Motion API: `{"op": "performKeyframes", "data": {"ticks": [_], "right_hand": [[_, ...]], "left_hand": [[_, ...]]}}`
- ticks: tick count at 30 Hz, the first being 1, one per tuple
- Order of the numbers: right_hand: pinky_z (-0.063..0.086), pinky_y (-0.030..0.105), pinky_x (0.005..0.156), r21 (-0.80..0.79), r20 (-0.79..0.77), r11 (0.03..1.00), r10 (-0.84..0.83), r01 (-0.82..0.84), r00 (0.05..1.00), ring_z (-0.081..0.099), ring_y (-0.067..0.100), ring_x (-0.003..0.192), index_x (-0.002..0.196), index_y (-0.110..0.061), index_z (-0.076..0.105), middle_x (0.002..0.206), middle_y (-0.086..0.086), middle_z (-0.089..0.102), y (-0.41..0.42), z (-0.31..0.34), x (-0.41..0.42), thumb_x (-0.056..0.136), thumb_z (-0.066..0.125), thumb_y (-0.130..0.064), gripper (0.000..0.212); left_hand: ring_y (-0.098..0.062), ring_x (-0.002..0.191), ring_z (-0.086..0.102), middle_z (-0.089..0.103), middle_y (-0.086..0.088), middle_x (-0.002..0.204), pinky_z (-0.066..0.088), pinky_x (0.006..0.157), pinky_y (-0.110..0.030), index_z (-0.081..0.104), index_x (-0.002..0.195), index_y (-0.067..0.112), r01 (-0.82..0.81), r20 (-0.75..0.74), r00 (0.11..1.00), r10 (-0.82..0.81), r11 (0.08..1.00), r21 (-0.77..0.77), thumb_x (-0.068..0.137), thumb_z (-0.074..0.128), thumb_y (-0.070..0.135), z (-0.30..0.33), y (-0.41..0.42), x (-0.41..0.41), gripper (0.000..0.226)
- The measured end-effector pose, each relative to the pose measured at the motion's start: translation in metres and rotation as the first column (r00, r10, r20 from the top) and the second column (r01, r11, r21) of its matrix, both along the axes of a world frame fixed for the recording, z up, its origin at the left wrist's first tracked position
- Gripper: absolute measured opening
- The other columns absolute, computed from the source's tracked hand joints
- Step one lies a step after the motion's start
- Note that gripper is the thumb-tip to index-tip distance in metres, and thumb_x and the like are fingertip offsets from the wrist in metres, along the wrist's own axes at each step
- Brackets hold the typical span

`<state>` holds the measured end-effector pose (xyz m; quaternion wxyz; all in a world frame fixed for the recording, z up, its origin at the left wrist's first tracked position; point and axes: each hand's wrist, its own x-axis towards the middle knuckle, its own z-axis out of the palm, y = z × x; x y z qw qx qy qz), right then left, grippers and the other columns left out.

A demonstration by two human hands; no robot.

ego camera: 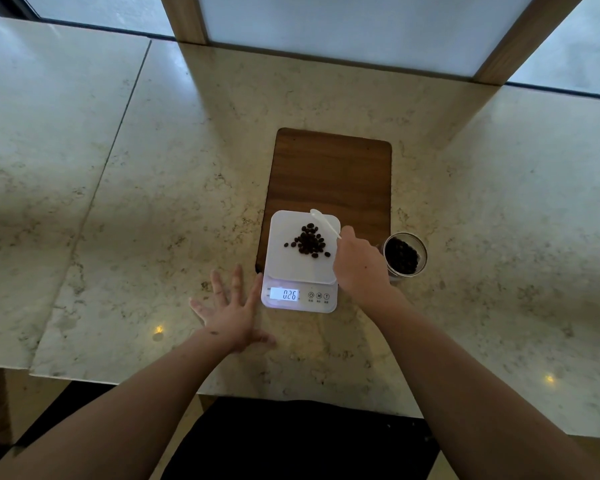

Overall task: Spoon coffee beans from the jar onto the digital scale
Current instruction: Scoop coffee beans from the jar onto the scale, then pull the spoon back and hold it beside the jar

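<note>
A white digital scale (280, 268) stands partly on a wooden board, its display reading 0.26. A small heap of dark coffee beans (309, 241) lies on its platform. My right hand (359, 263) grips a white plastic spoon (323, 220) whose bowl hovers over the platform's far edge, beyond the heap, and looks empty. A glass jar (405, 254) with beans inside stands just right of my right hand. My left hand (231, 311) lies flat on the counter with fingers spread, its index fingertip by the scale's left edge.
The dark wooden board (331, 171) reaches away from the scale on a marble counter (153, 209). A wood-framed panel (357, 32) rises at the back. The counter's near edge runs just below my forearms.
</note>
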<state>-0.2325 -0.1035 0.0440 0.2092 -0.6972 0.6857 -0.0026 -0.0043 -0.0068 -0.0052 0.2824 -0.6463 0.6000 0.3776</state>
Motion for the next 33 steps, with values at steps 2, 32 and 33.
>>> {"op": "performKeyframes", "data": {"ticks": [2, 32, 33], "right_hand": [[0.035, 0.034, 0.048, 0.024, -0.018, 1.000, 0.019, -0.019, 1.000, 0.050, 0.023, 0.054, 0.094, -0.016, 0.035, 0.062, -0.005, 0.042, 0.003, 0.001, 0.000, 0.099, 0.042, -0.014, 0.010], [0.033, 0.025, 0.053, 0.269, 0.419, 0.832, -0.555, 0.486, 0.718, 0.052, 0.009, 0.075, 0.100, -0.013, 0.049, 0.087, -0.002, 0.055, 0.092, -0.014, 0.032, 0.104, 0.037, -0.025, 0.018], [0.033, 0.025, 0.053, 0.283, 0.416, 0.822, -0.569, 0.493, 0.710, 0.053, 0.011, 0.077, 0.101, -0.012, 0.049, 0.089, -0.001, 0.056, 0.092, -0.014, 0.033, 0.104, 0.037, -0.026, 0.018]], "left_hand": [[-0.044, 0.127, -0.058, -0.067, -0.001, 0.138, -0.004, 0.103, -0.089, -0.051, 0.136, 0.042, 0.001, 0.002, 1.000, -0.001, 1.000, 0.000, 0.064, 0.058, 0.092, 0.000, 0.000, 0.000, 0.139], [-0.045, 0.132, -0.054, -0.063, -0.003, 0.144, -0.002, 0.106, -0.088, -0.045, 0.143, 0.042, 0.010, 0.030, 0.999, -0.010, 1.000, -0.014, 0.064, 0.055, 0.094, 0.006, 0.001, -0.003, 0.138], [-0.046, 0.132, -0.054, -0.062, -0.003, 0.144, -0.001, 0.106, -0.088, -0.045, 0.143, 0.041, 0.011, 0.033, 0.999, -0.011, 1.000, -0.015, 0.064, 0.055, 0.094, 0.007, 0.001, -0.003, 0.138]]}}
